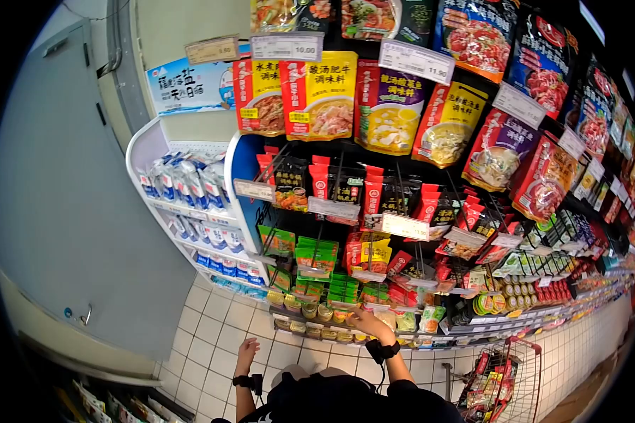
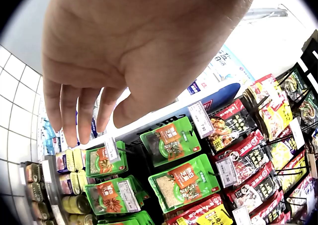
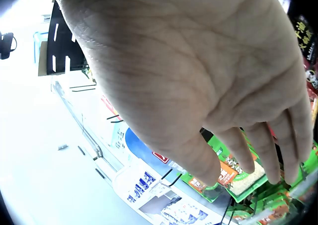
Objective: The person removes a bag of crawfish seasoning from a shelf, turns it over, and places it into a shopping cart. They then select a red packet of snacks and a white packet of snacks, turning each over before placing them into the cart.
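The right hand (image 1: 371,326) reaches toward the lower shelf, close to green packets (image 1: 343,289) on hooks. In the right wrist view the right hand (image 3: 213,86) has its fingers extended over a green packet (image 3: 248,181); whether it touches the packet cannot be told. The left hand (image 1: 247,352) is held low over the floor, left of the shelf. Its palm faces the camera in the left wrist view, where the left hand (image 2: 124,56) has loosely extended fingers and holds nothing. Green packets (image 2: 185,183) hang below it in that view.
Seasoning pouches (image 1: 321,95) hang in rows above. Small jars (image 1: 309,310) line the low shelf. A white rack (image 1: 144,141) with blue-and-white bags stands left, beside a grey door (image 1: 70,190). A red-framed cart (image 1: 540,374) with packets is at right, on the tiled floor (image 1: 219,310).
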`<state>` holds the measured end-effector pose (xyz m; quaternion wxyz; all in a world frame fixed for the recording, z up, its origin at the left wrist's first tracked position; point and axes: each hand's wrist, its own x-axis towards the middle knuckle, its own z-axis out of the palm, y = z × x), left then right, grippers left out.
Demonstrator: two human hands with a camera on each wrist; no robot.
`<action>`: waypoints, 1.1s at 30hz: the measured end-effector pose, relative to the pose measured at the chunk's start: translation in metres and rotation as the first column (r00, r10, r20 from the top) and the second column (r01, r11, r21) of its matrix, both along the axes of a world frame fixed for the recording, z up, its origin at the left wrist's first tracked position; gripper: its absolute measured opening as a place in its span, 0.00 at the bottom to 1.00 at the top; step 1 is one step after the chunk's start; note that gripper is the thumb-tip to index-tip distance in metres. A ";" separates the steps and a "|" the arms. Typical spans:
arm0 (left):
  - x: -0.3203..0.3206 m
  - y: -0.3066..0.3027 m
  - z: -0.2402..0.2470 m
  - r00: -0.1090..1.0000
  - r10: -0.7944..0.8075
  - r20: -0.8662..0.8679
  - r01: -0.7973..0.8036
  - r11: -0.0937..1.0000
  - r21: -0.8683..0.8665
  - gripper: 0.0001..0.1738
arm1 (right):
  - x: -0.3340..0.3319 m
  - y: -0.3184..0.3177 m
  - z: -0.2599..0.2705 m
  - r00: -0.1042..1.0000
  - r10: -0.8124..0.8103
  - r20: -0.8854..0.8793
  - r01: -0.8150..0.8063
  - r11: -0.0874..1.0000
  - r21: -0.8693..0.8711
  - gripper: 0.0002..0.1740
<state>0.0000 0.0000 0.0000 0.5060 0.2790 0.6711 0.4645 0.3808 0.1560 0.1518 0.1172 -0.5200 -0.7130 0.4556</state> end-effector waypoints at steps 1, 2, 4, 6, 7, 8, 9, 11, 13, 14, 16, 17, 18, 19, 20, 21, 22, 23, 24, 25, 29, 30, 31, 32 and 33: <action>-0.002 0.003 0.000 1.000 -0.003 -0.003 0.003 1.000 -0.005 0.19 | -0.002 0.002 0.004 0.998 -0.020 0.055 0.018 1.000 0.021 0.29; -0.003 0.008 0.000 1.000 -0.008 -0.007 0.007 1.000 -0.010 0.18 | -0.002 0.003 0.007 0.993 -0.042 0.109 0.038 0.998 0.043 0.27; -0.007 0.016 -0.006 0.998 -0.065 -0.007 0.065 0.998 0.023 0.18 | -0.002 -0.007 0.017 0.995 -0.094 0.028 0.093 0.994 0.055 0.27; -0.007 0.034 0.000 0.993 -0.119 -0.028 0.121 0.989 0.083 0.15 | -0.004 -0.014 0.035 0.992 -0.128 -0.016 0.129 0.989 0.069 0.26; -0.009 0.043 0.001 0.989 -0.142 -0.039 0.145 0.986 0.082 0.15 | -0.004 -0.017 0.028 0.988 -0.152 -0.026 0.153 0.986 0.068 0.26; -0.012 0.056 0.002 0.980 -0.196 -0.044 0.201 0.967 0.158 0.15 | 0.000 -0.020 0.016 0.987 -0.154 -0.052 0.158 0.984 0.085 0.26; -0.012 0.068 0.000 0.967 -0.249 -0.047 0.253 0.940 0.231 0.14 | 0.005 -0.025 0.009 0.985 -0.155 -0.074 0.162 0.982 0.098 0.26; -0.011 0.093 -0.007 0.948 -0.297 -0.117 0.318 0.909 0.269 0.14 | 0.014 -0.037 0.010 0.981 -0.195 0.005 0.194 0.977 0.085 0.27; -0.004 0.121 0.000 0.930 -0.326 -0.169 0.361 0.896 0.259 0.14 | 0.025 -0.047 0.012 0.972 -0.236 0.021 0.234 0.969 0.074 0.27; -0.001 0.131 0.003 0.913 -0.363 -0.185 0.403 0.872 0.278 0.14 | 0.033 -0.049 0.010 0.966 -0.256 0.029 0.254 0.966 0.055 0.27; 0.013 0.146 0.025 0.902 -0.413 -0.130 0.432 0.852 0.294 0.15 | 0.034 -0.057 0.039 0.925 -0.380 0.030 0.380 0.925 -0.024 0.27; 0.023 0.152 0.040 0.893 -0.445 -0.074 0.444 0.839 0.315 0.15 | 0.041 -0.058 0.037 0.907 -0.415 0.069 0.417 0.909 -0.006 0.27; 0.032 0.156 0.057 0.885 -0.462 -0.061 0.461 0.851 0.252 0.16 | 0.044 -0.062 0.040 0.901 -0.433 0.016 0.431 0.900 0.070 0.26; 0.040 0.159 0.074 0.877 -0.476 -0.062 0.475 0.843 0.252 0.16 | 0.046 -0.065 0.049 0.899 -0.438 -0.008 0.437 0.895 0.084 0.25; 0.047 0.160 0.091 0.851 -0.521 -0.060 0.519 0.820 0.240 0.16 | 0.048 -0.067 0.065 0.901 -0.433 -0.025 0.433 0.899 0.068 0.24; 0.051 0.161 0.103 0.823 -0.565 -0.056 0.562 0.796 0.224 0.16 | 0.050 -0.069 0.080 0.903 -0.427 -0.042 0.429 0.902 0.048 0.24; 0.051 0.166 0.110 0.768 -0.635 -0.083 0.634 0.735 0.239 0.18 | 0.050 -0.071 0.090 0.898 -0.419 -0.132 0.435 0.891 0.129 0.24; 0.053 0.170 0.117 0.758 -0.647 -0.085 0.646 0.725 0.240 0.18 | 0.052 -0.074 0.105 0.904 -0.422 -0.076 0.428 0.877 0.220 0.23; 0.054 0.174 0.127 0.705 -0.703 -0.095 0.701 0.668 0.252 0.18 | 0.050 -0.077 0.132 0.894 -0.443 -0.058 0.445 0.871 0.209 0.22; 0.056 0.177 0.141 0.649 -0.754 -0.107 0.749 0.607 0.264 0.19 | 0.050 -0.078 0.159 0.886 -0.463 -0.040 0.461 0.865 0.199 0.21; 0.066 0.181 0.234 0.425 -0.884 -0.195 0.901 0.393 0.182 0.20 | 0.062 -0.079 0.237 0.899 -0.407 -0.163 0.434 0.778 0.454 0.18; 0.069 0.181 0.260 0.420 -0.885 -0.201 0.903 0.388 0.183 0.20 | 0.068 -0.077 0.255 0.896 -0.386 -0.221 0.445 0.773 0.452 0.17; 0.073 0.178 0.287 0.365 -0.903 -0.227 0.922 0.317 0.221 0.20 | 0.074 -0.076 0.272 0.890 -0.365 -0.274 0.454 0.770 0.448 0.16; 0.078 0.178 0.314 0.310 -0.914 -0.260 0.935 0.244 0.257 0.20 | 0.076 -0.076 0.294 0.874 -0.329 -0.358 0.468 0.770 0.434 0.16; 0.082 0.177 0.337 0.258 -0.921 -0.290 0.942 0.174 0.287 0.19 | 0.078 -0.074 0.312 0.850 -0.291 -0.439 0.478 0.775 0.413 0.16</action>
